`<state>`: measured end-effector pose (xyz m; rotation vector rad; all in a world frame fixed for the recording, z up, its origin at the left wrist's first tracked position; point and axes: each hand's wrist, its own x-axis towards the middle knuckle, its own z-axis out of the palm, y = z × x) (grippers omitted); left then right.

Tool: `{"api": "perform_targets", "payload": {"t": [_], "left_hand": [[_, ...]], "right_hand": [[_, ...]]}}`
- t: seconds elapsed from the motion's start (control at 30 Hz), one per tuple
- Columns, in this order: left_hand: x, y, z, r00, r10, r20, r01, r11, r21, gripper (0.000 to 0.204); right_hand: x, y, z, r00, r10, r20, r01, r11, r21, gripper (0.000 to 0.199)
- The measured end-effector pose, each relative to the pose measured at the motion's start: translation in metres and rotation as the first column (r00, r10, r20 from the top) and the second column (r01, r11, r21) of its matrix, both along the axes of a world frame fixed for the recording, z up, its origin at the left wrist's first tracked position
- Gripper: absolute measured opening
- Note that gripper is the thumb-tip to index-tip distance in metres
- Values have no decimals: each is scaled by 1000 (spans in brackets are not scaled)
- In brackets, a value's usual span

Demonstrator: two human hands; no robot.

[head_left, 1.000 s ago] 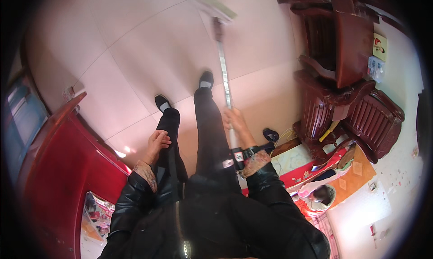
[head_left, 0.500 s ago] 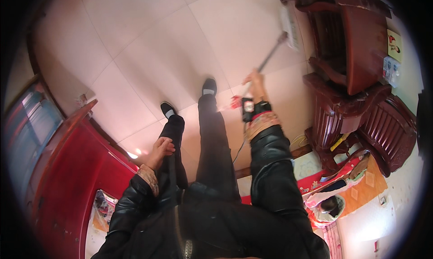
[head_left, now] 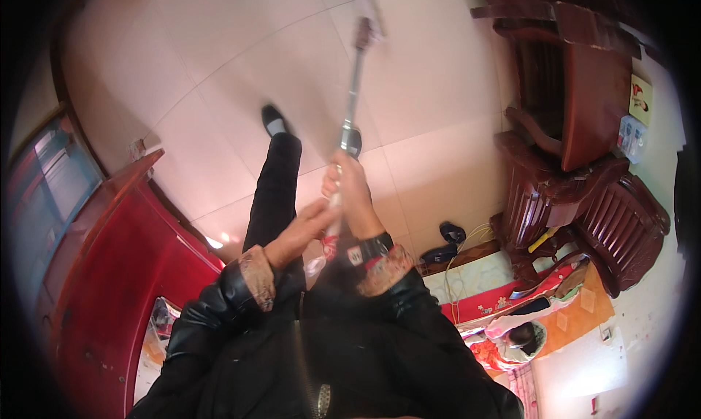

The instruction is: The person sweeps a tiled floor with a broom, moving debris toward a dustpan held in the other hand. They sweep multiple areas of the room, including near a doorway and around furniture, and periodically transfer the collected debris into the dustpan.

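My right hand [head_left: 349,182] is wrapped round the pole of a flat mop [head_left: 353,98], in front of my body. Lower on the same pole, near its red-and-white end, my left hand [head_left: 305,231] is also closed, blurred by motion. The pole reaches away across the tiled floor to a dark joint and a pale, smeared mop head at the far edge of view. My left foot [head_left: 272,120] is on the tiles, while the other shoe is partly hidden behind the pole and right hand.
Dark wooden furniture [head_left: 595,90] lines the right side. A pair of dark slippers [head_left: 442,251] lies beside thin yellowish cables [head_left: 467,258]. To the left stands a red curved wooden piece [head_left: 109,273]. Pink and red cloth [head_left: 504,346] covers something at the lower right.
The mop has swung from the right to straight ahead. My right hand has moved left, and my left hand has come up onto the pole. My feet have shifted.
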<state>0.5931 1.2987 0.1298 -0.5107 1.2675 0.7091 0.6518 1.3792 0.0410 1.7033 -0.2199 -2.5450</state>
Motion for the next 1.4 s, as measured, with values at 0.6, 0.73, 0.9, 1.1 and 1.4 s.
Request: {"api": "perform_targets", "payload": {"t": [0.6,0.73,0.9,1.1,1.4], "left_hand": [[-110,-64,42,897,347,-274,-400,901,-170,25],[-109,-58,37,886,330,-326,-352,936,-8,28],[-105,-66,25,947,270,-173,-265,963,50,36],[-110,-80,2,932,280,-231,-304,950,-75,34],[-124,-90,-18,825,380,-419,-418,908,1,32]], "right_hand": [[-161,-97,12,987,59,-147,-86,979,-184,26],[-166,-77,22,958,183,-222,-194,981,-29,28],[-119,-41,2,989,120,-86,-115,991,68,27],[-137,3,-64,975,148,167,-171,977,129,24],[-218,-43,-28,955,262,-138,-265,964,-2,26]]}}
